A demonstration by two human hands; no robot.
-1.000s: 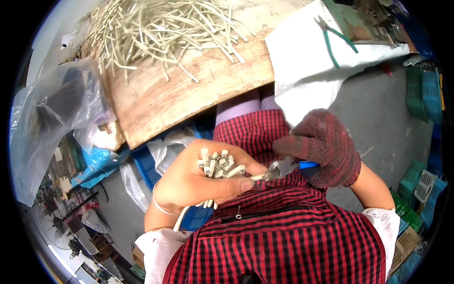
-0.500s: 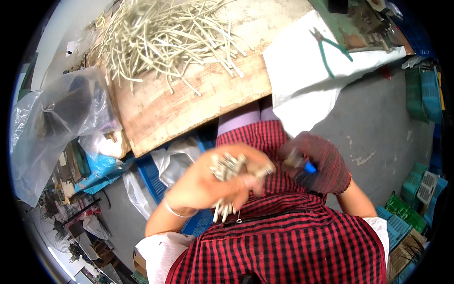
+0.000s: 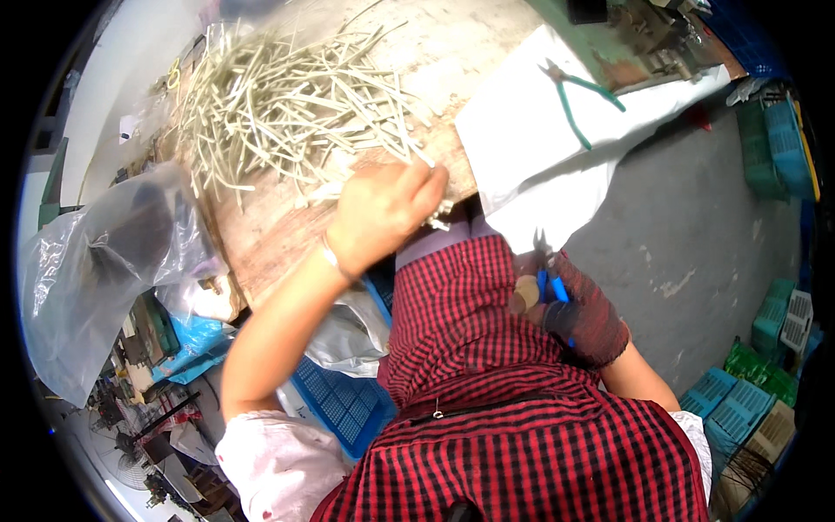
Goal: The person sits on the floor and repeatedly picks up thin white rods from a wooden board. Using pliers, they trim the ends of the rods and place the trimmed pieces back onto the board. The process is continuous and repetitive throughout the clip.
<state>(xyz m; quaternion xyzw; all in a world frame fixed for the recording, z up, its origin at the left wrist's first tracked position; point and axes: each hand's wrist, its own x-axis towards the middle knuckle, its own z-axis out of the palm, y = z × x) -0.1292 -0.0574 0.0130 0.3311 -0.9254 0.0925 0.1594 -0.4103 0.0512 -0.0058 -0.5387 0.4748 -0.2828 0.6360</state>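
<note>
The left hand (image 3: 383,213), mid-frame, curls round a small bunch of cords (image 3: 442,214); the right hand (image 3: 593,317), right of centre, grips blue-handled pliers (image 3: 558,289); much seems left, a loose cord pile (image 3: 278,117) lying upper left.

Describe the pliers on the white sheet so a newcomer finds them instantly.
Start at the wooden table, then the white sheet at its right. On the sheet's upper part lie the pliers, handles splayed open. Their green handles set them apart from the blue-handled tool in the gloved right hand.
</note>
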